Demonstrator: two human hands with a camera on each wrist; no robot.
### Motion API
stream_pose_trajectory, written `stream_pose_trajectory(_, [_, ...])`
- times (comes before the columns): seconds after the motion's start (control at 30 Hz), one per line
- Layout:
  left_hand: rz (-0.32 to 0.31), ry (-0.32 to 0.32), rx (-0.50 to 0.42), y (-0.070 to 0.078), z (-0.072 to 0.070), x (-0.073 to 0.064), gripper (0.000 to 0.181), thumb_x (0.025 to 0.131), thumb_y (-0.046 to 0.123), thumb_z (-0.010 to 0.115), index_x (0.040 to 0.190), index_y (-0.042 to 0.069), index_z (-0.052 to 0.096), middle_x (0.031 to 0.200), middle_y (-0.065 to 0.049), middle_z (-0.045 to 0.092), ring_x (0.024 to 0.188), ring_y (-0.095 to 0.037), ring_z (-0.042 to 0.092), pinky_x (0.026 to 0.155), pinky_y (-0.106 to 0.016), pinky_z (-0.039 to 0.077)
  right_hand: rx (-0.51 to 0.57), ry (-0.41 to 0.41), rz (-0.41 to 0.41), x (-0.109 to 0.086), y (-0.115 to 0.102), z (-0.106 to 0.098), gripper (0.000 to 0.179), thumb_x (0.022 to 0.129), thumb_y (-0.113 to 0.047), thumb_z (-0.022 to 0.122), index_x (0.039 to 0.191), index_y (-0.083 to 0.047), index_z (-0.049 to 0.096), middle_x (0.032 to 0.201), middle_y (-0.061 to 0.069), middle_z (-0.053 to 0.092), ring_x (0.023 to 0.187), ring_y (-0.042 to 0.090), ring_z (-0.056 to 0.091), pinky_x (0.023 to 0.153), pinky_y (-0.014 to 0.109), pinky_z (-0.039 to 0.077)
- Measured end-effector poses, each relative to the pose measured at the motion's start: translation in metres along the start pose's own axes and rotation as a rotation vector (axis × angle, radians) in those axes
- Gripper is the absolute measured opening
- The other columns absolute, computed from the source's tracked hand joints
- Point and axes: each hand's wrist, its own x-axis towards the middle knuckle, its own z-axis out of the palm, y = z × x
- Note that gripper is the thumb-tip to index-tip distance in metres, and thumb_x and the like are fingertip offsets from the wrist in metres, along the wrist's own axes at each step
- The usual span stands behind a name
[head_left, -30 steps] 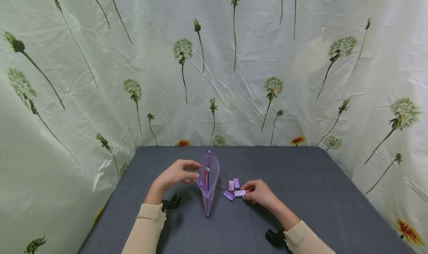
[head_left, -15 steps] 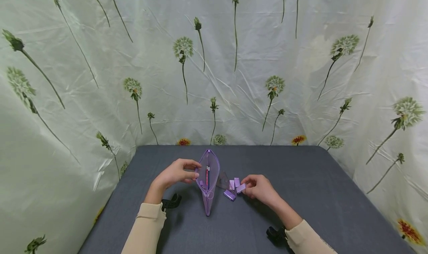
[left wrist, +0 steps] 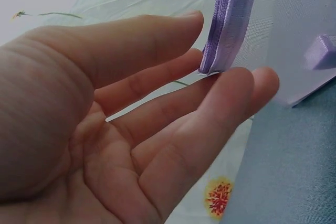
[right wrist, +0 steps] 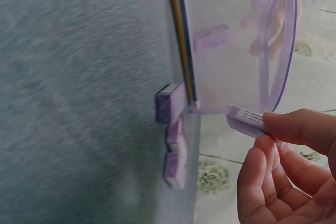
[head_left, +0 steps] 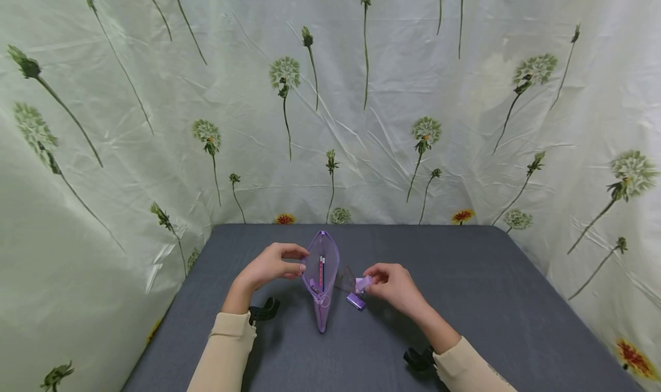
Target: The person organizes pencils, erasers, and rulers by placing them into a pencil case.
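A purple mesh zipper pouch [head_left: 321, 311] stands on the table with its mouth gaping upward. Two pencils [head_left: 322, 274] and a small purple block [left wrist: 321, 53] show inside it. My left hand [head_left: 276, 266] is at the pouch's left rim, its thumb and fingers spread loosely beside the zipper [left wrist: 218, 30]. To the pouch's right, my right hand [head_left: 393, 286] pinches a small purple eraser [right wrist: 244, 120] with a printed label between thumb and fingertips, raised off the table. Several similar erasers [right wrist: 170, 104] lie on the table, one purple eraser [head_left: 356, 301] nearest the pouch's front.
A dark grey table [head_left: 465, 300] carries everything. Behind and at both sides hangs a pale curtain [head_left: 248, 105] printed with dandelions. Dark straps [head_left: 264, 310] sit at both wrists below beige sleeves [head_left: 224, 352].
My right hand has lifted one eraser from the cluster and moved slightly away from me and left, toward the pouch. The left hand has barely shifted at the rim.
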Motion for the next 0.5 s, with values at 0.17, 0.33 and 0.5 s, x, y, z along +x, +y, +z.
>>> stream_pose_trajectory(0.17, [0.021, 0.013, 0.0, -0.002, 0.001, 0.001, 0.036, 0.092, 0.01, 0.075, 0.127, 0.009, 0.068, 0.135, -0.019, 0.059, 0.103, -0.024, 0.068, 0.086, -0.04, 0.058, 0.036, 0.017, -0.001, 0.006, -0.013, 0.0, 0.021, 0.082, -0.006, 0.079, 0.1, -0.017, 0.077, 0.079, -0.001, 0.066, 0.068, 0.018, 0.062, 0.057, 0.031, 0.053])
stream_pose_trajectory(0.33, [0.03, 0.015, -0.001, -0.001, 0.003, 0.004, 0.034, 0.092, 0.007, 0.074, 0.125, 0.009, 0.069, 0.133, -0.018, 0.061, 0.106, -0.024, 0.067, 0.088, -0.04, 0.057, 0.054, 0.017, -0.039, 0.012, -0.03, 0.0, 0.02, 0.084, -0.011, 0.081, 0.102, -0.018, 0.077, 0.081, -0.001, 0.067, 0.07, 0.019, 0.062, 0.055, 0.032, 0.051])
stream_pose_trajectory(0.5, [0.024, 0.021, 0.007, 0.001, 0.004, 0.004, 0.032, 0.092, 0.004, 0.073, 0.124, 0.009, 0.07, 0.135, -0.022, 0.059, 0.106, -0.024, 0.067, 0.088, -0.041, 0.057, 0.07, 0.012, -0.064, 0.02, -0.045, 0.002, 0.021, 0.084, -0.009, 0.08, 0.103, -0.016, 0.077, 0.081, 0.0, 0.066, 0.07, 0.02, 0.062, 0.058, 0.032, 0.051])
